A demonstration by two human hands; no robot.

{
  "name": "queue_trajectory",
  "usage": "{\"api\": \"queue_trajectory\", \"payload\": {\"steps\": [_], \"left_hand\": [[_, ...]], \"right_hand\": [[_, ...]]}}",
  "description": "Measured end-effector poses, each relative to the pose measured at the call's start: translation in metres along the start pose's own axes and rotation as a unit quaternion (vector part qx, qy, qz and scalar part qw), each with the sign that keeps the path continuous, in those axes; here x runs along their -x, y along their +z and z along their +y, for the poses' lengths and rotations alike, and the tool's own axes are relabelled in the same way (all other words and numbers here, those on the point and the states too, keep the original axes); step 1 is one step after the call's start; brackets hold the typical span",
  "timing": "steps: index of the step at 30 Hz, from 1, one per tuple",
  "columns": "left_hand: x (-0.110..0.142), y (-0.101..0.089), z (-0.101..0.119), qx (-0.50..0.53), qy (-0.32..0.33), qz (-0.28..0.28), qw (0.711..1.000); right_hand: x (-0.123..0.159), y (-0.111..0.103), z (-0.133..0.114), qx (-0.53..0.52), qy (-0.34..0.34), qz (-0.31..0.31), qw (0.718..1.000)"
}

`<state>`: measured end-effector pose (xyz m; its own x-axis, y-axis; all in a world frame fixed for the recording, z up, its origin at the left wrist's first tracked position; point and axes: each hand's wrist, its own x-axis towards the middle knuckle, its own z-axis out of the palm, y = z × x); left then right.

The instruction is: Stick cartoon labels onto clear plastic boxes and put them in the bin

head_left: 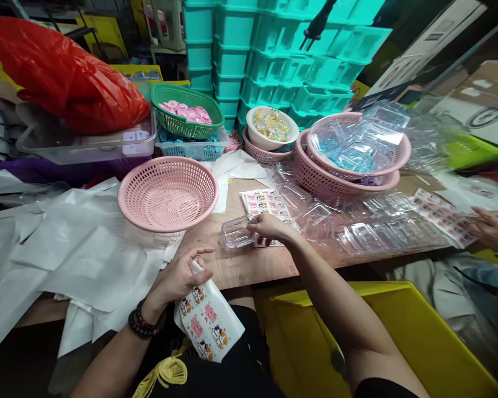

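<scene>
Pinched in my left hand (182,276) is a sheet of stickers (209,320) with cartoon animals and pink lettering, hanging over my lap. My right hand (269,226) grips the edge of a small clear plastic box (237,231) just above the wooden table (228,268). Under and behind that hand lies a stack of similar sticker sheets (265,202). To the right of the stack, clear plastic shells (315,218) are spread over the tabletop. Some fingertips of my right hand are hidden behind the box and the hand itself.
A pink basket (168,193) stands beyond my left hand, beside loose white backing sheets (99,254). Pink baskets (340,182) of clear packaging sit at the back right. Teal crates (274,61) rise behind. At right, another person's hand (492,229) holds a sticker sheet. A yellow bin (373,331) stands below.
</scene>
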<state>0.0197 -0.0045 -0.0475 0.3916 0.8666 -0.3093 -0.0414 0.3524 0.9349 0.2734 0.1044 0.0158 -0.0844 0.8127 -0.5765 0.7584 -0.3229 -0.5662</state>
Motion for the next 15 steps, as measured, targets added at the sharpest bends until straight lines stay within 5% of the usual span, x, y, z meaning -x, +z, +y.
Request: {"api": "queue_trajectory", "payload": {"steps": [3, 6, 8, 11, 15], "left_hand": [[0.012, -0.008, 0.001, 0.008, -0.023, -0.075, 0.997], [0.021, -0.015, 0.004, 0.036, -0.044, -0.094, 0.994], [0.022, -0.017, 0.005, 0.052, -0.056, -0.063, 0.995], [0.013, -0.014, 0.007, 0.056, -0.079, 0.031, 0.995], [-0.008, 0.013, 0.011, 0.052, -0.089, 0.122, 0.987]], "right_hand": [[0.0, 0.003, 0.004, -0.039, 0.004, 0.017, 0.999], [0.03, -0.014, 0.043, -0.134, -0.026, 0.048, 0.99], [0.073, -0.034, 0.097, -0.251, -0.051, 0.079, 0.963], [0.153, -0.051, 0.202, -0.392, 0.035, 0.208, 0.896], [0.218, -0.022, 0.308, -0.384, 0.245, 0.249, 0.855]]}}
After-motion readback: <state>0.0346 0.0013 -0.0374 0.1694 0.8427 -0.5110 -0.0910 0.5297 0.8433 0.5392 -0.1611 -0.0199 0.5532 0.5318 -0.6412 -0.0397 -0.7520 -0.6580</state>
